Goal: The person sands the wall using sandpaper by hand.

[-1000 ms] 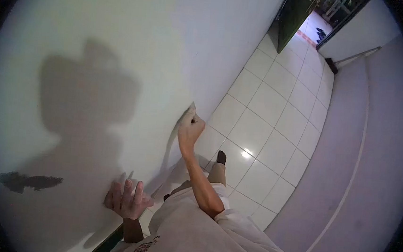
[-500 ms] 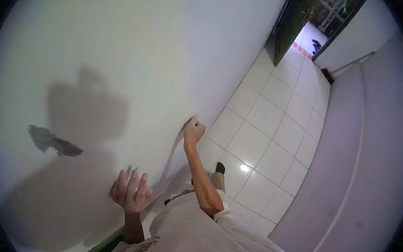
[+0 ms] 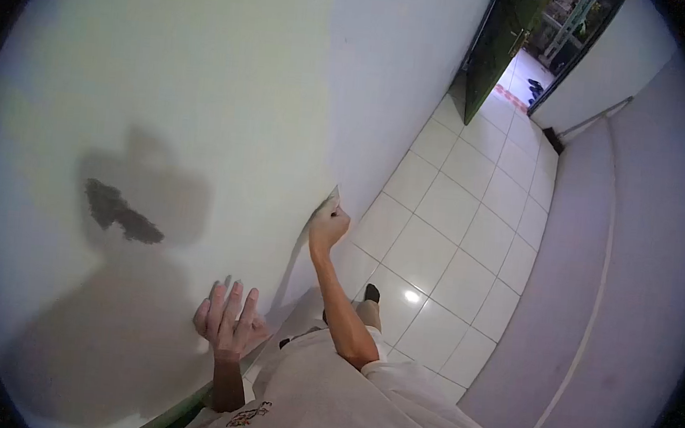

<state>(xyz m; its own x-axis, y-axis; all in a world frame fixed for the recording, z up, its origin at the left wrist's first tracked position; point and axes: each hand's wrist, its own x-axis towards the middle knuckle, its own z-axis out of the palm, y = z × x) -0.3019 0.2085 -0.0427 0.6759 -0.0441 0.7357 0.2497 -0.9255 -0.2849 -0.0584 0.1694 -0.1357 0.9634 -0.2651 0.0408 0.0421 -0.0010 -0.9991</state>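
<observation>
Two hands up at the wall (image 3: 232,85): the right (image 3: 330,227) clenched on a thin blade (image 3: 336,192) at or just off the surface, the left (image 3: 231,322) empty, fingers spread! Work looks under way, I'd judge, one dark patch (image 3: 114,208) showing, how much is left unclear; past the wall's lower edge, tiled floor (image 3: 439,213) gives room towards the door (image 3: 500,57).

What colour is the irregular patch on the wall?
The patch is dark grey; the head view shows it best.
</observation>
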